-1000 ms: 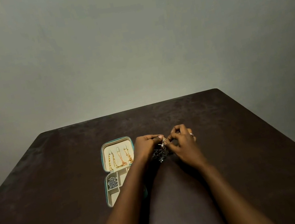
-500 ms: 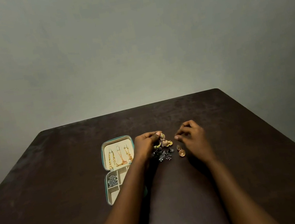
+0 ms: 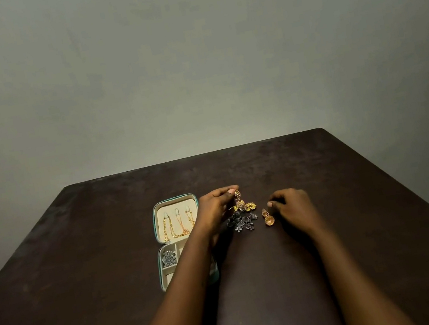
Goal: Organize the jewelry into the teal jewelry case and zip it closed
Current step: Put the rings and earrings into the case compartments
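- Case [image 3: 173, 200] open on counter [image 3: 352, 252]; chains [image 3: 174, 226] in lid, one silver piece [image 3: 168, 257] in a compartment.
- Left hand [image 3: 216, 206] pinches earring [image 3: 239, 201]; right hand [image 3: 292, 206] loosely curled, empty.
- Undone: loose pile [image 3: 242, 222] beside case, zipping.

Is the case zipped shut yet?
No, the case lies open on the table, with chains hung in its lid.
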The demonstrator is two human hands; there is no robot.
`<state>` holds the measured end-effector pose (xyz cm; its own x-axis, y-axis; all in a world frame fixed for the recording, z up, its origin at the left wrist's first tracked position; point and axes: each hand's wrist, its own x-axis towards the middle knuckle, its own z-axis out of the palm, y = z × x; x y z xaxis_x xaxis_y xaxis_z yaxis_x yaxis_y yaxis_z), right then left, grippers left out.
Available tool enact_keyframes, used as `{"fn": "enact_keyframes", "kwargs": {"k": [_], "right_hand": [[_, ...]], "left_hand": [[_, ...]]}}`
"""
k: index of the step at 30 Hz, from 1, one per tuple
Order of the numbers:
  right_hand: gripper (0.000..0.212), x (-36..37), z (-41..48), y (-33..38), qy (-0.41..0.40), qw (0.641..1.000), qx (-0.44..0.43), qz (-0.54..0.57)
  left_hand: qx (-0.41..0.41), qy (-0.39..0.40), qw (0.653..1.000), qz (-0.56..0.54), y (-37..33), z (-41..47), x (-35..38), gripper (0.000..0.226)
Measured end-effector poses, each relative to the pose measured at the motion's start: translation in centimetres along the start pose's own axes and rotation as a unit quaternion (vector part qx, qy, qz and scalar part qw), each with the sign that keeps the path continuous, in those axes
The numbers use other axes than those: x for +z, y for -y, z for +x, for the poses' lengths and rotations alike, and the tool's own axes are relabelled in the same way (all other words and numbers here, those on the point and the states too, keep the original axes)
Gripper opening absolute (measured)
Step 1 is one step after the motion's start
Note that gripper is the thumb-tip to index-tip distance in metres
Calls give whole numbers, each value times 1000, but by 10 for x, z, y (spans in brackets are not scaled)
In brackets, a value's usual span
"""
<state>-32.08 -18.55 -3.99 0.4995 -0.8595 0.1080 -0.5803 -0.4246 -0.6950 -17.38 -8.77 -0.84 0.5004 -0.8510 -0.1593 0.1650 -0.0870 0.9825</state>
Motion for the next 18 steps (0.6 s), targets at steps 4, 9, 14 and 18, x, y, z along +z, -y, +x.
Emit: {"fn": "enact_keyframes", "kwargs": {"k": [4,9,14,18], "right_hand": [[13,6,1,3,-17,1000,10,-12],[21,8,1,10,-4,999,10,-50],[23,13,-1,14,18,994,-10,-108],[22,9,1,12,10,1000,-3,-11]], "left_hand": [[3,6,1000,6,0,-3,-1,21],[3,-10,1000,5,0,-3,-3,21],[-4,-23,1000,-4,0,-4,-5,17],[-5,-28,1000,-11,-1,-6,-5,13]]}}
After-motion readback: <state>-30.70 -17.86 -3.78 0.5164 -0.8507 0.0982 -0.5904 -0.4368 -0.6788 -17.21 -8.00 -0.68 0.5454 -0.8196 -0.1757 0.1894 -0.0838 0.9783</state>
